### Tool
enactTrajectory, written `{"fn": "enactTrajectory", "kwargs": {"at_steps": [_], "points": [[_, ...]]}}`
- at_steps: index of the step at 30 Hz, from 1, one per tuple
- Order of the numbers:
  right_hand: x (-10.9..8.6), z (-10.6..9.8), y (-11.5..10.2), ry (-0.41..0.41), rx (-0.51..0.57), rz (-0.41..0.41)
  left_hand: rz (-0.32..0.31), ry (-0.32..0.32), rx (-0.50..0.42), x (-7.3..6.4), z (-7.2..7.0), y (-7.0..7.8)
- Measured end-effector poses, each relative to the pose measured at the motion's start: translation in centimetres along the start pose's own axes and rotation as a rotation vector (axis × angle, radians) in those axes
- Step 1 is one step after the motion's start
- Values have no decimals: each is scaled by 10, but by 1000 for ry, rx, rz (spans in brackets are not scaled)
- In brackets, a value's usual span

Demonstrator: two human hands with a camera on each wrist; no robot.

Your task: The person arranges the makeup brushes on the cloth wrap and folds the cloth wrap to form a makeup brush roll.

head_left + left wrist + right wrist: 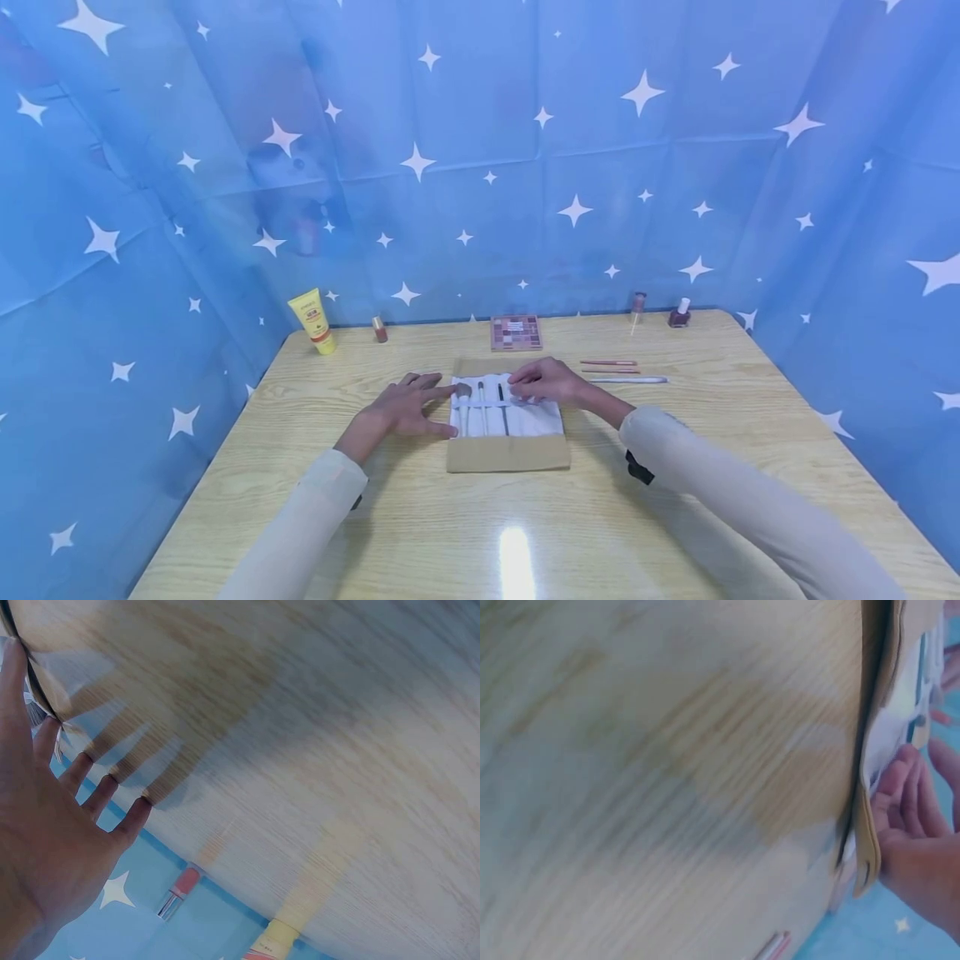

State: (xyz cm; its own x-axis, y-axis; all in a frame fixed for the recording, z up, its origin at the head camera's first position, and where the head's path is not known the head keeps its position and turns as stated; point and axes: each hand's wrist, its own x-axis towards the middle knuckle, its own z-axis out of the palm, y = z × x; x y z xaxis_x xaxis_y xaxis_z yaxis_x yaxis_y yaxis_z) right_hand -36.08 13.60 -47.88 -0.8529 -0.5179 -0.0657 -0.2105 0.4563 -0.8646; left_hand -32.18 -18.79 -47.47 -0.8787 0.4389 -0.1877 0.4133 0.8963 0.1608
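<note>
The left hand (405, 407) has its fingers straight and spread well apart; its index fingertip and thumb meet the left edge of an opened, rectangular tan brush roll with a white cloth lining (508, 455); the roll lies flat in the middle of a pale wood-grain table (300, 508). The right hand (546, 381) reaches over the roll's upper right part with its fingers bent and bunched, the fingertips at the lining; whether they pinch anything there I cannot tell.

Between the hands, three brushes stand side by side under a white cloth band: a broad, grey-bristled brush with a pale handle (464, 393); a slim, pale-handled brush (482, 412); a thin, dark brush (504, 410) nearest the right hand.

Beyond the roll sits a square, pinkish makeup palette (515, 333); to its left, near the table's far edge, are a small red bottle with a gold-toned cap (380, 331) and a yellow squeeze tube (312, 321).
</note>
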Motion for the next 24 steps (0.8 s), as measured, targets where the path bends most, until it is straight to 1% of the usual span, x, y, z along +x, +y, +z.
{"fn": "enactTrajectory", "kwargs": {"at_steps": [4, 11, 18, 24], "points": [[-3, -9, -1, -1, -31, 7, 2, 1, -5, -1, -1, 1], [-14, -30, -2, 7, -87, -24, 6, 3, -19, -1, -1, 2], [-25, -54, 1, 31, -91, -63, 16, 8, -21, -2, -1, 2], [-34, -72, 9, 69, -103, -84, 14, 2, -12, -3, -1, 2]]}}
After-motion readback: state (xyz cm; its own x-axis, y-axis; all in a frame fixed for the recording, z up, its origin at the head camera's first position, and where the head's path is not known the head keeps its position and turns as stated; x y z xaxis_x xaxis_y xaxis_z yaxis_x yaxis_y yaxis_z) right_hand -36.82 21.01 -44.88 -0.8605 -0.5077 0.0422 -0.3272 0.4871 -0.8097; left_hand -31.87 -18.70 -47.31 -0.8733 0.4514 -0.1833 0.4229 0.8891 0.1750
